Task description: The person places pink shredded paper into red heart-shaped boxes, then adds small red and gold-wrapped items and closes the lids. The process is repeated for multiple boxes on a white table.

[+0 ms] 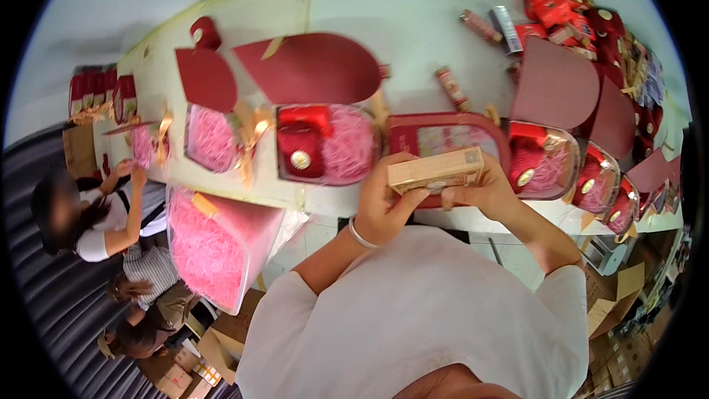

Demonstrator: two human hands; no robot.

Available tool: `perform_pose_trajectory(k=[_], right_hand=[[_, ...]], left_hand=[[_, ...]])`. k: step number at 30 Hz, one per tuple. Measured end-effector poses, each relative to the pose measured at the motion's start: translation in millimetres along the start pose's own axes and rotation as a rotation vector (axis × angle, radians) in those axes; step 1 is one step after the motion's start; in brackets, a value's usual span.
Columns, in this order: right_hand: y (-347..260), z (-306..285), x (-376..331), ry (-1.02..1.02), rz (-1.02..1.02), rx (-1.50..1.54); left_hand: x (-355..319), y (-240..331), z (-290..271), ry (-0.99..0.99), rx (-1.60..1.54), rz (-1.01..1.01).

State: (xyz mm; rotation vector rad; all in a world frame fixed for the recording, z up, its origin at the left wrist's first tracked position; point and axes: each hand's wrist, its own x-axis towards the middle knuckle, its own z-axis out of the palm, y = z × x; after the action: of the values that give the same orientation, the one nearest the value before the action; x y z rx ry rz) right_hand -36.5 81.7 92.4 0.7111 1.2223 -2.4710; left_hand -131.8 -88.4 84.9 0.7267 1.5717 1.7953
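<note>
Between my two hands is a small beige-gold carton (pixel 434 170), held level over the table's near edge. My left hand (pixel 385 203) grips its left end, with the thumb along the near side. My right hand (pixel 487 191) closes round the right end, its thumb also at the front. Just behind the carton lies a dark red gift box (pixel 402 124) with a patterned panel on top; my hands partly cover it. To its left stands an open gift box (pixel 347 144) with pink shredded paper, a red packet and a dark red pouch inside. Another open gift box (pixel 545 166) stands to the right.
A large clear bag of pink shredded paper (pixel 207 251) hangs by the table's left front. Red-and-gold tubes (pixel 452 89) lie on the table (pixel 354 0), and a red packet heap (pixel 550 9) sits at the far right. Other people (pixel 118 214) work at left; an open cardboard carton (pixel 617 299) stands lower right.
</note>
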Motion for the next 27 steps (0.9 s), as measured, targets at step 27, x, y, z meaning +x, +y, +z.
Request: perform_pose_trajectory(k=[27], right_hand=[[139.7,97.5,221.8,0.707,-0.527,0.016]], left_hand=[[-22.0,-105.9,-230.7,0.068,1.02,0.111]])
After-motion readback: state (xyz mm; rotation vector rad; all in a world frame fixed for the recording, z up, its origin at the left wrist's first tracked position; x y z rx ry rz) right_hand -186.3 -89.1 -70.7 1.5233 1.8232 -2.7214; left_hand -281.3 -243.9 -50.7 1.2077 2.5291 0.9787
